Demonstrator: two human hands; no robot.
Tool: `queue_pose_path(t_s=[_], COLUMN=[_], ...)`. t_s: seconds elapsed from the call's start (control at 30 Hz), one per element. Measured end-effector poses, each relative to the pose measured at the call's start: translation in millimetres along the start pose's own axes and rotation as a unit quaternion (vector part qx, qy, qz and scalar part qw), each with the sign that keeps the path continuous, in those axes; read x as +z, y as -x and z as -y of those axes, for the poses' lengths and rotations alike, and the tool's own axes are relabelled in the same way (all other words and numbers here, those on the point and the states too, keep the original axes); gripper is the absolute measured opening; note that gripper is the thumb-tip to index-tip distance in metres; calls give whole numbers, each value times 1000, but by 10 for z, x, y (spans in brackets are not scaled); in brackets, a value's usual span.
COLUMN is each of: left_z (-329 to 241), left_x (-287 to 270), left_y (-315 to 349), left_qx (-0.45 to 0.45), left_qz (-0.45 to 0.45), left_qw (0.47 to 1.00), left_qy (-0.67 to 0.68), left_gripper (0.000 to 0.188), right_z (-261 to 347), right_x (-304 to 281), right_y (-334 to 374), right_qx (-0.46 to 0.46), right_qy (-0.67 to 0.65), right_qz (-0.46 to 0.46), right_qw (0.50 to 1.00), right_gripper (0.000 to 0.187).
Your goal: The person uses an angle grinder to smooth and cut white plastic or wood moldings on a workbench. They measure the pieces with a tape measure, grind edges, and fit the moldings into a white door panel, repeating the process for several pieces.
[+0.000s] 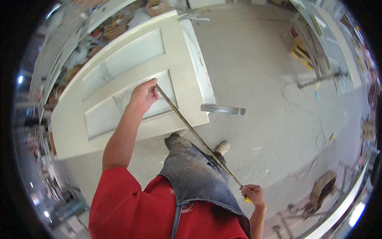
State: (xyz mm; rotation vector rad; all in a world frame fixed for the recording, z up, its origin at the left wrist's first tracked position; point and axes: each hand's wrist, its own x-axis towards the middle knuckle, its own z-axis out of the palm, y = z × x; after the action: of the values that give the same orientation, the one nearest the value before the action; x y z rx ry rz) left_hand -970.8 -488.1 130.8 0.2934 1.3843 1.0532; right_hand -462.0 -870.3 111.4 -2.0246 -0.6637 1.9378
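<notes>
A: Grips first. What do we have?
B: Left hand (144,96) pinches one end of the tape (199,138), above the door (184,65), far left. We can't tell if it touches the door.
A: Right hand (254,194)?
B: Fingers closed around the yellow case (247,198), near right.
A: Where do we put the tape?
B: Drawn out straight between both hands, slanting from far left to near right, passing over the apron (199,179).
A: Others?
B: Grey bar (223,109) by the door's right corner; we've a yellow thing (301,51) far right.
</notes>
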Motion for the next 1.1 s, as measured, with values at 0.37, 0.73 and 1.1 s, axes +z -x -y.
queue_pose_path(t_s=[0.37, 0.73, 1.1], left_z=[-33, -208, -178], left_x=[-156, -132, -131], left_y=[-515, -696, -692], left_qx=[-52, -57, -51], left_qz=[161, 187, 188], left_qw=[924, 897, 902], left_qy=[-343, -396, -386], left_gripper=[30, 40, 40], right_z=[-382, -103, -79], right_x=[1906, 2449, 2557], right_y=[667, 674, 683], right_qx=[129, 125, 118], right_qy=[-93, -112, -113], right_qz=[-169, -208, -250], right_qw=[973, 964, 954], right_gripper=[22, 22, 18])
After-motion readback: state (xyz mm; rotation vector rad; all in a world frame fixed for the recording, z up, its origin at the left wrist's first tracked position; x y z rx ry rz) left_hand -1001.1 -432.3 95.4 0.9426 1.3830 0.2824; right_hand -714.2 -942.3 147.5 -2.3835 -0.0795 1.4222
